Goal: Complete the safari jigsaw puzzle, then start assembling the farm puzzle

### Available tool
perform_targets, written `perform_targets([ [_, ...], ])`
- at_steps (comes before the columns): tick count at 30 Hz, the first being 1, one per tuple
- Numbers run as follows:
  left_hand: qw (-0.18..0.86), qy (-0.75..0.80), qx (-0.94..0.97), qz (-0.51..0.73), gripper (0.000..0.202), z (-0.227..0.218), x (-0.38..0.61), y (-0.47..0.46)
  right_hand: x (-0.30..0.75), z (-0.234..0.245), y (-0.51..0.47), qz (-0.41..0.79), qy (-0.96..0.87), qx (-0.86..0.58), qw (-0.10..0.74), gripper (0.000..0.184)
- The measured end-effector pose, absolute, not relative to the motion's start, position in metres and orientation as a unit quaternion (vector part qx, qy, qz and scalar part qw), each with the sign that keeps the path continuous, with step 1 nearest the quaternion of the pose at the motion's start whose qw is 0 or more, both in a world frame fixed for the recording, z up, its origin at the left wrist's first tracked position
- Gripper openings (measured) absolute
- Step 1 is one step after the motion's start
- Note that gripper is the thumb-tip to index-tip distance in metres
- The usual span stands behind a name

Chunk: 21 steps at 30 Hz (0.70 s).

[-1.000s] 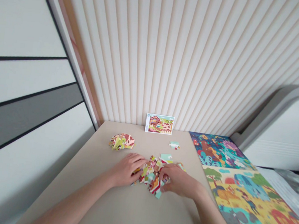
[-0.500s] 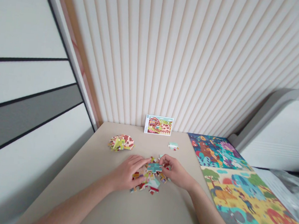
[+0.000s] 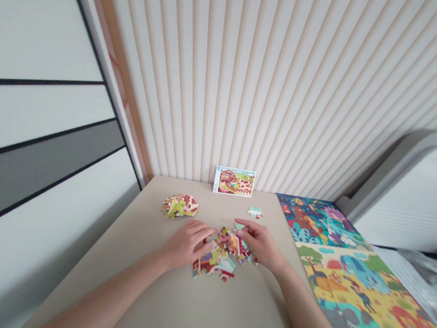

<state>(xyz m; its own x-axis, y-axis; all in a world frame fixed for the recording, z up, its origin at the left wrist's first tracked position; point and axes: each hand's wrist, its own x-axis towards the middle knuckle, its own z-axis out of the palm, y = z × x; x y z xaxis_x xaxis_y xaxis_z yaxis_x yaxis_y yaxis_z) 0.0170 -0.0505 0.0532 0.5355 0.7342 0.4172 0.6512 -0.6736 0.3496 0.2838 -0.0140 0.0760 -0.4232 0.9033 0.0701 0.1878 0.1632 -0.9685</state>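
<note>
A heap of loose colourful puzzle pieces (image 3: 222, 253) lies in the middle of a beige table (image 3: 174, 304). My left hand (image 3: 186, 242) rests on the heap's left side, fingers spread flat over the pieces. My right hand (image 3: 258, 242) lies on the heap's right side, fingers stretched toward the middle and touching the pieces. Neither hand plainly grips a piece. A smaller stack of pieces (image 3: 180, 205) sits farther back on the left. A small joined pale-teal piece (image 3: 255, 212) lies apart at the back right.
A picture card of a farm scene (image 3: 234, 181) leans against the ribbed wall at the table's back edge. A large colourful assembled puzzle or mat (image 3: 351, 269) covers the right side. A white cabinet (image 3: 412, 198) stands at the far right.
My right hand held a teal piece over the heap half a second ago; now that piece is out of its fingers and the hand lies flat. The heap has spread slightly.
</note>
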Motion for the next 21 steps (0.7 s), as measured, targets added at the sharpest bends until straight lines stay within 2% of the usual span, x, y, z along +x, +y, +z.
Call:
perform_targets([
  [4,0.107,0.369,0.884,0.266,0.044,0.053,0.023,-0.055,0.282,0.064,-0.015,0.534,-0.677,-0.378,0.337,0.056],
  [6,0.109,0.358,0.890,0.261,0.048,0.053,0.024,-0.055,0.281,0.062,-0.016,0.537,-0.686,-0.366,0.326,0.050],
  [9,0.092,0.353,0.899,0.242,0.032,0.054,0.023,-0.054,0.282,0.067,-0.016,0.497,-0.718,-0.373,0.313,0.037],
  [11,0.079,0.349,0.905,0.228,0.022,0.055,0.020,-0.052,0.284,0.074,-0.016,0.464,-0.732,-0.391,0.311,0.038],
  [17,0.090,0.319,0.920,0.209,0.015,0.054,0.012,-0.049,0.296,0.083,-0.007,0.390,-0.731,-0.447,0.337,0.044],
  [21,0.131,0.284,0.927,0.205,0.010,0.051,0.012,-0.050,0.306,0.084,-0.006,0.400,-0.745,-0.442,0.297,0.043],
])
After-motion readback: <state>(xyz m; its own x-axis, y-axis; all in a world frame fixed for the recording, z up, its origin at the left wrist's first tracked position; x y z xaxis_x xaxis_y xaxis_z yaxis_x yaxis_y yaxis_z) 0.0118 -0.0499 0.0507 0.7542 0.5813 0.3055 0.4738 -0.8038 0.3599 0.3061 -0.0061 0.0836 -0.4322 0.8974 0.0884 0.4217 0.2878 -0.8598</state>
